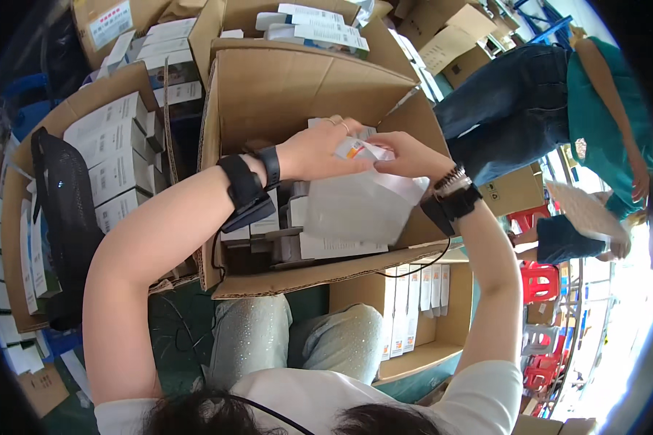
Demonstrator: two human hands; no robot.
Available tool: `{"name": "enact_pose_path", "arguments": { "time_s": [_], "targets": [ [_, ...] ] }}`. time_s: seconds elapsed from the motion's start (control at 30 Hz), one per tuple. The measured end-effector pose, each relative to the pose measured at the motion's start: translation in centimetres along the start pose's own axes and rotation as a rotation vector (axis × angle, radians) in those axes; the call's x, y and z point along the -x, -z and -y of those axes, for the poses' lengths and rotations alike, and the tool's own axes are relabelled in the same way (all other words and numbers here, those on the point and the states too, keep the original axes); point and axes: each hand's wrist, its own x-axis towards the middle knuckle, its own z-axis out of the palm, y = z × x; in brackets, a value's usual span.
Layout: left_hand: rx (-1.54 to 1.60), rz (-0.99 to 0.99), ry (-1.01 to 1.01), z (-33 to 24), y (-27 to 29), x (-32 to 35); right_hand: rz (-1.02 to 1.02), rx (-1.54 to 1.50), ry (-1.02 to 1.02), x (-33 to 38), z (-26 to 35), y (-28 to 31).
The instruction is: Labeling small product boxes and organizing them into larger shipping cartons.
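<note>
A large open cardboard carton (305,69) stands in front of me, and both my hands are over it. Between them hangs a translucent white plastic bag (359,206). My left hand (319,151) is closed on the bag's top from the left, its fingertips partly hidden. From the right, my right hand (410,154) pinches the upper edge with thumb and fingers. A small orange patch (354,150) shows near the bag's top, between the hands. Beneath the bag, white boxes (337,248) and grey round-edged pieces (288,246) lie in the carton, partly covered.
On the left, a carton holds rows of white boxes (116,163), with a black pouch (62,210) against it. More filled cartons stand behind. A lower carton (442,344) holds upright white boxes. A person in jeans (519,90) stands at right, near red stools (540,281).
</note>
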Motion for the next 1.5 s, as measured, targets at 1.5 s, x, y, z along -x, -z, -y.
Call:
{"name": "enact_pose_path", "arguments": {
  "time_s": [1.5],
  "targets": [
    [0.667, 0.223, 0.258, -4.1, 4.6, -2.5, -0.552, -0.169, 0.508, 6.0, 9.5, 2.0]
  ]
}}
